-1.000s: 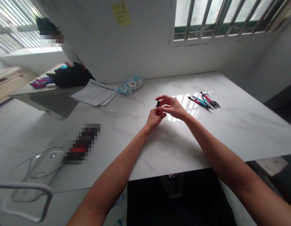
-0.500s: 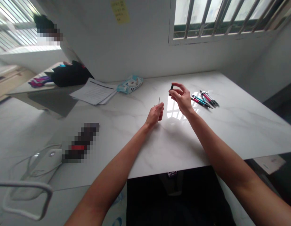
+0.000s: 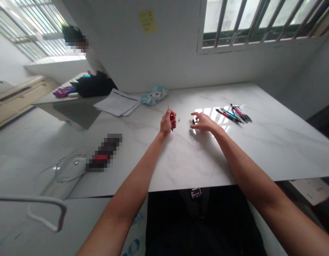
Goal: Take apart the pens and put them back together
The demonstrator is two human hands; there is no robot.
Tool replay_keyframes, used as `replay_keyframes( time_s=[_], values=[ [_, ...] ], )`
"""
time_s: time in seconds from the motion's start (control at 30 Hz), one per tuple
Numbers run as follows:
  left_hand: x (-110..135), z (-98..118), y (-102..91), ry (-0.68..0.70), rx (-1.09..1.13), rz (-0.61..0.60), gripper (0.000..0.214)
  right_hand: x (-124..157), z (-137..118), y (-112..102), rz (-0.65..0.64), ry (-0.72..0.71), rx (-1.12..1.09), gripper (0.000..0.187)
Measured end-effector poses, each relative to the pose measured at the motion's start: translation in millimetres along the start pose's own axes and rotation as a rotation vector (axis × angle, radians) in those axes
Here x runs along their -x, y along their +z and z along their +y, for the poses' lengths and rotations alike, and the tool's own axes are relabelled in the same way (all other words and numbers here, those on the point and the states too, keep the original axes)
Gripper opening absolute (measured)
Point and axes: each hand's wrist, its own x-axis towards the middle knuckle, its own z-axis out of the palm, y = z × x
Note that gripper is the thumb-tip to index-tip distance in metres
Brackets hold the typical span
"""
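My left hand (image 3: 168,121) is closed around a red pen barrel (image 3: 171,117), most of it hidden by the fingers. A thin refill tip (image 3: 168,105) sticks up above the fist, and a dark end shows below it. On the tabletop just right of that hand lies a tiny metallic pen part (image 3: 178,120). My right hand (image 3: 203,122) is low over the table with thumb and forefinger spread apart. Between them is a short black pen part (image 3: 193,121), which seems to rest on the table, not pinched.
Several pens (image 3: 235,113) lie in a bunch at the right. Paper sheets (image 3: 118,103) and a blue-white wipes packet (image 3: 155,96) are along the back. A pixelated dark item (image 3: 104,153) lies at the left, near a white device with cables (image 3: 65,174). Another person sits beyond the partition.
My right hand has come down to the table and its fingers have parted from the black pen part. The left fist has turned slightly; the view has shifted a little.
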Motion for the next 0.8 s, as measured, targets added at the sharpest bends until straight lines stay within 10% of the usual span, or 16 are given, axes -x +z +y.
replay_keyframes(
  time_s=[0.23,0.57,0.8],
  values=[
    [12,0,-23.4,0.032,-0.053,0.075,0.037,-5,16,6,-0.047,-0.117,-0.137,0.042],
    [12,-2,-49.3,0.050,-0.001,0.131,0.037,-4,23,-9,-0.164,-0.086,-0.231,0.049],
    [10,-1,-45.5,-0.026,0.037,0.184,0.041,-9,15,16,0.120,-0.114,-0.333,0.057]
  ],
)
